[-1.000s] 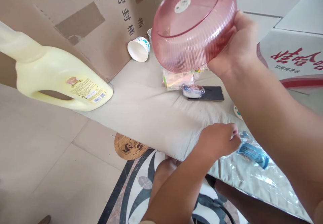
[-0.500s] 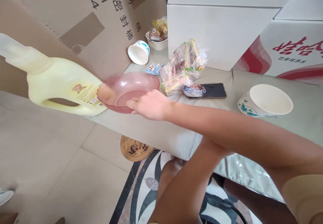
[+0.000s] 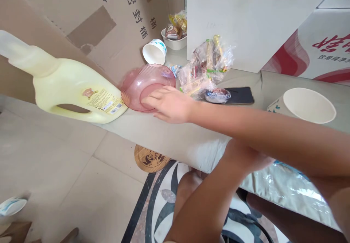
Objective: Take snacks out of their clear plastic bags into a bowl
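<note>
My right hand [image 3: 169,104] reaches across from the right with its fingers stretched out over the near side of a pink see-through bowl [image 3: 153,77]. I cannot tell whether the fingertips touch it. The bowl has a ribbed, wavy rim and is beside the base of a pale yellow jug-like bottle [image 3: 79,89] with a handle. Under my right forearm, my left hand [image 3: 258,159] is mostly covered, and its fingers are hidden. A bit of something blue [image 3: 291,168] shows just right of it, too covered to name.
Wrapped snacks [image 3: 203,68] lie in the middle, partly over a phone [image 3: 240,95]. A white paper bowl [image 3: 308,106] is at right, a paper cup [image 3: 154,52] and a snack-filled dish [image 3: 175,43] at the back. Cardboard [image 3: 68,13] and white boxes [image 3: 226,31] stand behind.
My right hand has let go of the pink bowl's near rim and its fingers have straightened. The bowl sits slightly farther back. My left hand has come partly into view, with something blue beside it.
</note>
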`<state>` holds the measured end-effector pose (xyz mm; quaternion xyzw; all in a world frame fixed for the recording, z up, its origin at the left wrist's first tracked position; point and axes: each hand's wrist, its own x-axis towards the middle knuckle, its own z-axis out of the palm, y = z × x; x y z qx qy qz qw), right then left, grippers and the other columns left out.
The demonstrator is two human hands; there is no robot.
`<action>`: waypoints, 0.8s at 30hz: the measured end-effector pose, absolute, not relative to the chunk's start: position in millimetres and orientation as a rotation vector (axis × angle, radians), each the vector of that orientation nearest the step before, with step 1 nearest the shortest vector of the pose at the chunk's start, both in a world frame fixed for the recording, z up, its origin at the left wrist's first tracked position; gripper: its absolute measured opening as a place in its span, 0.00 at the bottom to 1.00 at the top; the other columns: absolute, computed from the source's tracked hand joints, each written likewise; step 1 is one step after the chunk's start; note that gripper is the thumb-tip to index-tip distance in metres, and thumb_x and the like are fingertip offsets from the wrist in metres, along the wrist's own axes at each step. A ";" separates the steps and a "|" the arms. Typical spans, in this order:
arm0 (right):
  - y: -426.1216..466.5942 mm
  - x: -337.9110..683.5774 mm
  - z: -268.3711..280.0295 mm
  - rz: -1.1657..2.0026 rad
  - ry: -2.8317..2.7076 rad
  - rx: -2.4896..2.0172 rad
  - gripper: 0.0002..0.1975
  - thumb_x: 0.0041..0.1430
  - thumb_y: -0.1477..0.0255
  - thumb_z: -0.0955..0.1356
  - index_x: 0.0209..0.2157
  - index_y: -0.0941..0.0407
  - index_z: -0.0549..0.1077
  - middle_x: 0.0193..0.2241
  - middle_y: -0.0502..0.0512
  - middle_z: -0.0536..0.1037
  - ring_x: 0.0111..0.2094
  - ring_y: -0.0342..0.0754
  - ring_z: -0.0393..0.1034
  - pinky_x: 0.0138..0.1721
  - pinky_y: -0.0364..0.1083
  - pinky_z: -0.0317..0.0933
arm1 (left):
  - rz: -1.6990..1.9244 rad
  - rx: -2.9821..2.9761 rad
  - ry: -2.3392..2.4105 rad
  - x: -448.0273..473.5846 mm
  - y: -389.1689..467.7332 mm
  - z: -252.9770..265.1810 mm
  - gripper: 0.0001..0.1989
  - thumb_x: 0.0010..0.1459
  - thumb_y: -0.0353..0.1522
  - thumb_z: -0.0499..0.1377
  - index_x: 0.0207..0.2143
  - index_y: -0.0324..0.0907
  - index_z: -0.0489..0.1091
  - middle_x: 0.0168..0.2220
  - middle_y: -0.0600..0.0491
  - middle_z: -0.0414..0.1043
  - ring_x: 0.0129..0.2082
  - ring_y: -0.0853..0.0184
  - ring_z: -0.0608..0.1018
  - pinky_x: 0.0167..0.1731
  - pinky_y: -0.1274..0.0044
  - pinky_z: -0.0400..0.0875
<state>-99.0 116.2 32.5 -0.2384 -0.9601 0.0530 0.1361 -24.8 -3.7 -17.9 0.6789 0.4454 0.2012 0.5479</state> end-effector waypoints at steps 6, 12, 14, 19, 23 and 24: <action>39.9 44.0 74.3 0.214 -2.306 -0.802 0.06 0.68 0.77 0.63 0.40 0.54 0.70 0.31 0.51 0.77 0.30 0.42 0.73 0.33 0.43 0.68 | 0.351 1.906 0.883 -35.9 -3.9 -15.5 0.24 0.60 0.41 0.61 0.57 0.44 0.70 0.58 0.43 0.74 0.59 0.49 0.73 0.54 0.64 0.72; -67.3 149.7 31.3 0.175 -2.215 -1.373 0.05 0.70 0.67 0.64 0.39 0.46 0.71 0.22 0.47 0.78 0.12 0.40 0.62 0.14 0.42 0.59 | 0.306 1.810 1.010 -19.7 6.2 -20.1 0.07 0.59 0.34 0.53 0.31 0.44 0.69 0.39 0.48 0.75 0.40 0.60 0.77 0.40 0.70 0.72; -87.9 164.6 7.9 0.209 -2.161 -1.478 0.04 0.70 0.68 0.65 0.41 0.46 0.71 0.25 0.47 0.80 0.14 0.41 0.66 0.13 0.41 0.60 | 0.393 1.646 1.034 -14.7 7.7 -19.1 0.06 0.59 0.35 0.54 0.30 0.44 0.66 0.33 0.53 0.74 0.35 0.65 0.75 0.37 0.74 0.69; -101.0 182.8 -24.7 0.118 -2.069 -1.496 0.07 0.67 0.76 0.66 0.42 0.51 0.73 0.36 0.53 0.82 0.34 0.48 0.79 0.34 0.46 0.72 | 0.550 1.243 1.088 0.2 7.0 -20.7 0.07 0.61 0.37 0.54 0.30 0.45 0.62 0.27 0.58 0.69 0.27 0.71 0.73 0.27 0.80 0.63; -98.7 201.7 -34.8 -0.009 -2.135 -1.542 0.10 0.66 0.74 0.67 0.48 0.54 0.73 0.49 0.61 0.80 0.51 0.59 0.76 0.48 0.56 0.69 | 0.680 0.917 1.048 10.4 5.1 -18.9 0.08 0.60 0.38 0.55 0.32 0.45 0.59 0.27 0.58 0.73 0.21 0.74 0.73 0.18 0.84 0.52; -98.8 206.2 -38.4 -0.009 -2.139 -1.594 0.12 0.66 0.73 0.67 0.51 0.54 0.72 0.52 0.63 0.78 0.55 0.62 0.73 0.50 0.58 0.68 | 0.698 0.878 1.053 11.3 5.9 -18.1 0.09 0.59 0.39 0.57 0.32 0.45 0.59 0.26 0.58 0.73 0.19 0.75 0.72 0.17 0.84 0.49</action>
